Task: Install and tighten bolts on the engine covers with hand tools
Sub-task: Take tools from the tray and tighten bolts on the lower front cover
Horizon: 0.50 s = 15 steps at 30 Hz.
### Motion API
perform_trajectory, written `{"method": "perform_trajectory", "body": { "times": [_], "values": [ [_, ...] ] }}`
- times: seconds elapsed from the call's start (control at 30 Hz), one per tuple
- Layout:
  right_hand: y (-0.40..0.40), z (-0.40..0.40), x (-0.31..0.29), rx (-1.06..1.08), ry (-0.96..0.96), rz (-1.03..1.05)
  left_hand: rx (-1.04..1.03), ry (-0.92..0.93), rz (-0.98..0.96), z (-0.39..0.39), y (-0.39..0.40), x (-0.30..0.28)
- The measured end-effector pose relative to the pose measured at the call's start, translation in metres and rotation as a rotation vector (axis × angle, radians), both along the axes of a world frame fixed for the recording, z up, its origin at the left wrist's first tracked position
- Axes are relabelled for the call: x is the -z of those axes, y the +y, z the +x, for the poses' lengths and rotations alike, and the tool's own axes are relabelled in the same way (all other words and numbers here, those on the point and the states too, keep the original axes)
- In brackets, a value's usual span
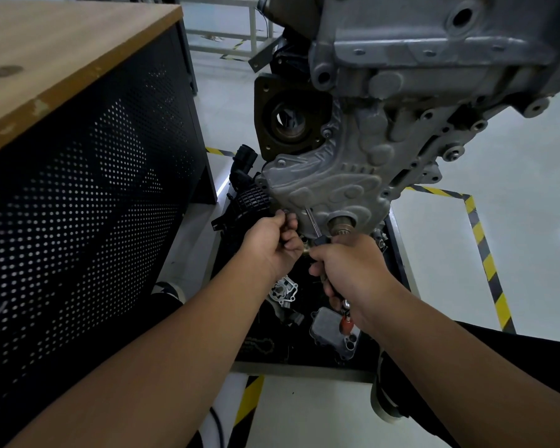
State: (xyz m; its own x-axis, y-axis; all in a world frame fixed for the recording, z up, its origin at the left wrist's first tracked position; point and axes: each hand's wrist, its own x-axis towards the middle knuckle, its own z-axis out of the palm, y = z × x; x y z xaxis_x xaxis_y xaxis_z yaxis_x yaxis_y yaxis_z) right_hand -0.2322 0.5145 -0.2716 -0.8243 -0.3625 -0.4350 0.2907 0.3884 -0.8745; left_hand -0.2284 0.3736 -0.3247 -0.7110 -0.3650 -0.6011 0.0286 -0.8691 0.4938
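Note:
A grey cast engine cover (330,185) hangs on the engine block above a dark parts tray. My left hand (272,247) reaches to the cover's lower left edge, its fingertips pinched on a small bolt (285,212) at a bolt hole. My right hand (349,270) is closed around a dark-handled screwdriver (314,226). Its thin shaft points up and left, with the tip against the cover just right of my left fingers. A ratchet with a red grip (346,321) shows under my right wrist. A splined shaft end (341,225) sticks out of the cover beside the screwdriver.
A black perforated cabinet with a wooden top (78,156) stands close on the left. The tray (304,363) below holds loose engine parts, a chain and a finned cooler (327,328). Yellow-black floor tape (479,240) marks the bay. A black intake part (249,192) sits left of the cover.

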Motion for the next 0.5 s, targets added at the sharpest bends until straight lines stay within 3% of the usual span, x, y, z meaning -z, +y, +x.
{"method": "perform_trajectory", "body": {
  "times": [0.5],
  "values": [
    [0.0007, 0.0012, -0.0022, -0.008, 0.005, 0.011, 0.001, -0.005, -0.01, -0.0007, -0.0011, -0.001]
  ]
}}
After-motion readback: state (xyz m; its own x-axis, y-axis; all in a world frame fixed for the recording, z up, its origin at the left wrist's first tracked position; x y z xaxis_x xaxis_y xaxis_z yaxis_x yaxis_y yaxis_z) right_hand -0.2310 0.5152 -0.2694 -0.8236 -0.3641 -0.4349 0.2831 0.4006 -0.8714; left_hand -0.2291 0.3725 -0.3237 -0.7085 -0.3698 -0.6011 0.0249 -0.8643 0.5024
